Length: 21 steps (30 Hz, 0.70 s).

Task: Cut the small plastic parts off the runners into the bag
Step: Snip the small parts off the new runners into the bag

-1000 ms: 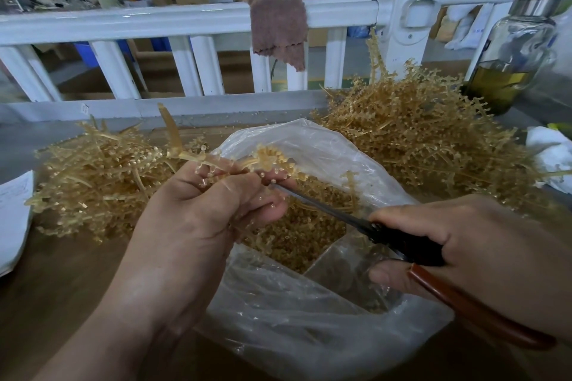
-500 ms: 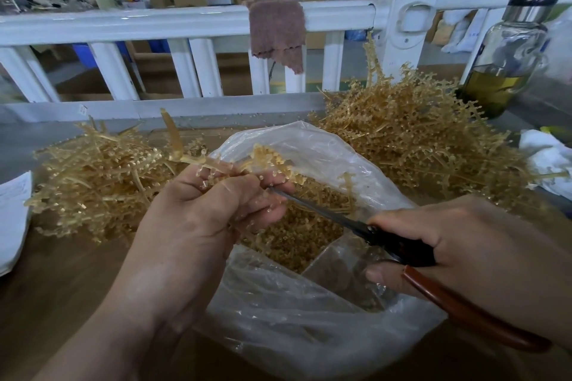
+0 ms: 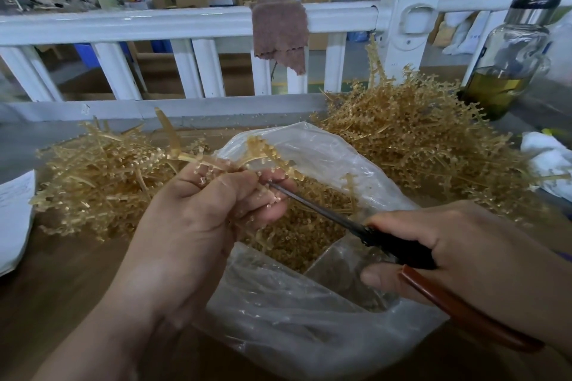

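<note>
Holds one runner (image 3: 260, 148) in L hand (image 3: 192, 226) just above bag (image 3: 309, 318) mouth. Grip closed, fingers + thumb curled round the stem, small parts poking out between fingers. Holds scissors (image 3: 325, 210) in R hand (image 3: 464, 250), grip wrapped round black/brown handles. Blade tips right at L fingertips (image 3: 272, 210), against the runner; can't tell how far apart the blades are. Clear plastic bag lying open on worktop (image 3: 62, 281) under both hands, w/ heap of cut parts (image 3: 303, 232) inside. Tangled amber runner pile (image 3: 102, 176) left of bag, bigger pile (image 3: 418, 139) behind-right, both close to bag edge. Behind: white railing (image 3: 154, 25) w/ brownish cloth (image 3: 278, 31) draped over top rail. Glass bottle (image 3: 507, 56) w/ yellow-green liquid far right, beside bigger pile. Paper sheet (image 3: 12, 219) at left worktop edge, white rag (image 3: 544, 161) at right edge
</note>
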Each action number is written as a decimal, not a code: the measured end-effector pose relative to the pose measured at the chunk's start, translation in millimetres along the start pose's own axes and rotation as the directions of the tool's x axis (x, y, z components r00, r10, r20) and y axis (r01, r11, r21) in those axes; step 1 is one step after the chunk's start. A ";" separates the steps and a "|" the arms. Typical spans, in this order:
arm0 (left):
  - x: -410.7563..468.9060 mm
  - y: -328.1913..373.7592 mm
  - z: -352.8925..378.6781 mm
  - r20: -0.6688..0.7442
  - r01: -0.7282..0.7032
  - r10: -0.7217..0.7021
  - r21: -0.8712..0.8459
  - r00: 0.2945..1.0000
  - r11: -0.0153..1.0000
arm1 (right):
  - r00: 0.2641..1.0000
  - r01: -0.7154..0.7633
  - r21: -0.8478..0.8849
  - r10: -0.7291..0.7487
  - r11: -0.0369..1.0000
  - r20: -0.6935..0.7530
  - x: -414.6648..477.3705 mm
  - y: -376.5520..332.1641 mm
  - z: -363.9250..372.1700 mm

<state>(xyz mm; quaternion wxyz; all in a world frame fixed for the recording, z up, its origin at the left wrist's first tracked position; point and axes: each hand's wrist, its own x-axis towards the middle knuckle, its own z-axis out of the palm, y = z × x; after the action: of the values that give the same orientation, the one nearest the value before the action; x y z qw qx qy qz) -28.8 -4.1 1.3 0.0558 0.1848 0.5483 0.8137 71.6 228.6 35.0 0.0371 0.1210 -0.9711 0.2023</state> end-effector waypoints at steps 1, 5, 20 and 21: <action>0.2 -0.8 -1.0 0.001 0.006 -0.006 0.006 1.000 1.000 | 1.000 -0.005 0.013 0.005 1.000 0.008 0.5 0.3 0.6; -0.1 -6.7 -5.1 0.002 0.024 -0.024 0.026 1.000 0.999 | 1.000 -0.005 0.016 0.005 1.000 0.008 1.4 0.8 1.6; -0.7 -0.3 1.4 -0.015 0.065 -0.065 -0.001 0.998 0.998 | 0.999 -0.013 0.037 0.012 0.999 0.034 1.7 3.9 4.6; -0.4 0.2 1.1 -0.013 0.060 -0.060 0.005 0.998 0.998 | 0.999 -0.017 0.050 0.016 0.999 0.036 1.7 3.9 5.1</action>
<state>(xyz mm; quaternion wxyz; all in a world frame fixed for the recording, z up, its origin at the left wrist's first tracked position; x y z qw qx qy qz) -28.0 -3.3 1.7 0.0763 0.1630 0.5560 0.8115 68.9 229.6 29.1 0.0152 0.1175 -0.9672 0.2248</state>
